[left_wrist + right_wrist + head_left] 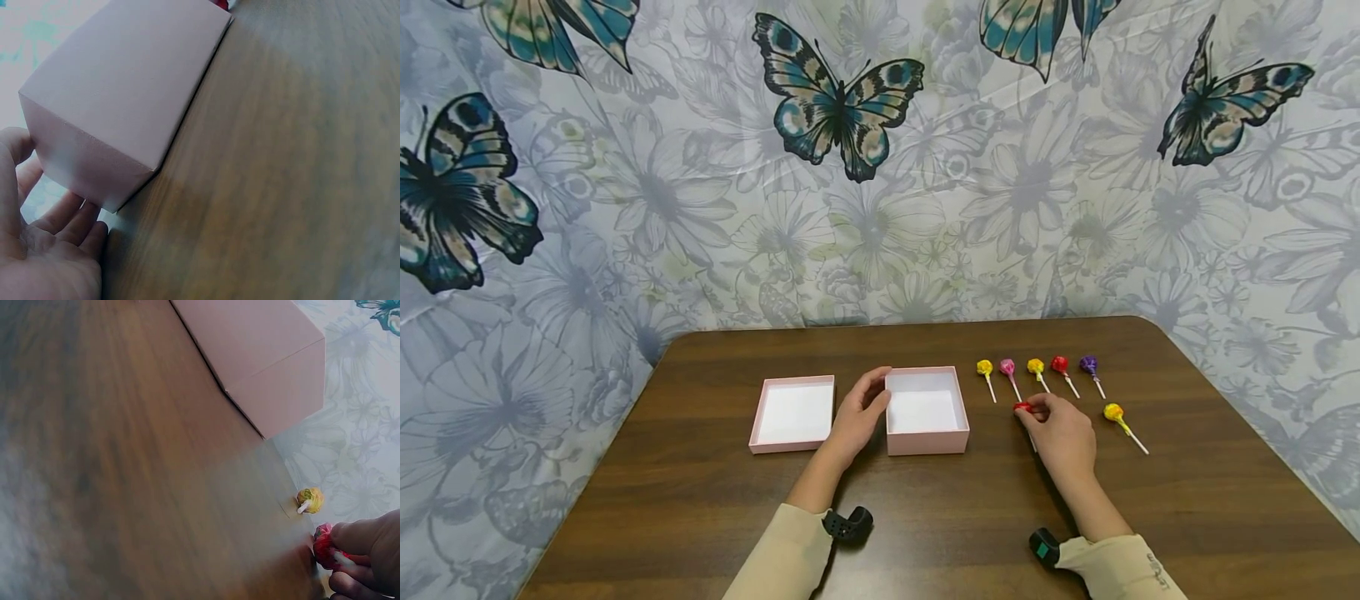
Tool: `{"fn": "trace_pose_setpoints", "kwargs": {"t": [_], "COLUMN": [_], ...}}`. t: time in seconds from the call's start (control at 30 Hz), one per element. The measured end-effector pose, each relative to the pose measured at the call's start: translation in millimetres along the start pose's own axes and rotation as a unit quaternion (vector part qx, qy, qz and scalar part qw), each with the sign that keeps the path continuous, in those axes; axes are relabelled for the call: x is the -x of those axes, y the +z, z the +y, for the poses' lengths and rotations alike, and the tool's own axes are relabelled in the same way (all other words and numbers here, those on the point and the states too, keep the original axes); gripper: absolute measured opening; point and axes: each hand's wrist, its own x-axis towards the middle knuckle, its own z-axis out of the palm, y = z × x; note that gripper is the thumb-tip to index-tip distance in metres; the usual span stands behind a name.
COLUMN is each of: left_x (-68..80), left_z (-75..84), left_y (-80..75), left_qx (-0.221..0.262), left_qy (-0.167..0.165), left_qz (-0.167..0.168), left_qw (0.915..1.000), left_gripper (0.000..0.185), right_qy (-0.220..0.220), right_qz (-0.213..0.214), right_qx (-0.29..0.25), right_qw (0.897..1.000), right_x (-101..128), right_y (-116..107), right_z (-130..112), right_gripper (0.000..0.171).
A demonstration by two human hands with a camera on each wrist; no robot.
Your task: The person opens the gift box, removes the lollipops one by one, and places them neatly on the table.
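the right hand (1063, 433) pinches a red lollipop (1022, 407) between curled fingertips (350, 536) low on the wooden table (700, 483), just at 3 o'clock of the open pink box (925, 410) and at 6 o'clock of a row of five lollipops (1036, 367), with a yellow lollipop (1114, 412) lying apart at 3 o'clock of the hand. the left hand (859, 415) rests its relaxed fingers (69, 219) against the box's 9 o'clock wall, gripping nothing. the pink lid (793, 413) lies upturned just at 9 o'clock of that hand.
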Motion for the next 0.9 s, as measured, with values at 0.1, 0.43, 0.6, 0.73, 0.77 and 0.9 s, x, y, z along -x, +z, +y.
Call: {"fn": "trace_pose_setpoints", "kwargs": {"t": [0.1, 0.43, 0.6, 0.73, 0.77, 0.9], "left_x": [0.4, 1.1, -1.3, -9.6, -11.5, -15.6], "left_z": [-0.1, 0.5, -3.3, -19.0, -22.8, -32.4], "left_y": [-0.1, -0.6, -0.2, 1.3, 1.8, 1.8], "left_qx": [0.000, 0.003, 0.003, -0.001, -0.002, -0.002], "left_qy": [0.000, 0.002, 0.003, -0.001, -0.001, 0.006], "left_qz": [0.000, -0.002, -0.004, 0.003, 0.005, 0.011], "left_qw": [1.0000, 1.0000, 1.0000, 1.0000, 1.0000, 0.9999], "left_gripper": [0.044, 0.044, 0.044, 0.044, 0.044, 0.044], "right_qy": [-0.001, -0.002, -0.004, -0.002, -0.002, -0.008], "right_qz": [-0.004, 0.001, 0.005, 0.006, 0.007, 0.011], "right_qx": [0.003, 0.000, -0.001, -0.004, -0.005, -0.007], "right_qw": [1.000, 1.000, 1.000, 1.000, 1.000, 1.000], "right_x": [0, 2, 2, 2, 1, 0], "right_y": [-1, 0, 0, 0, 0, 1], "right_z": [0, -1, -1, -1, -1, -1], "right_gripper": [0.021, 0.021, 0.022, 0.022, 0.023, 0.024]}}
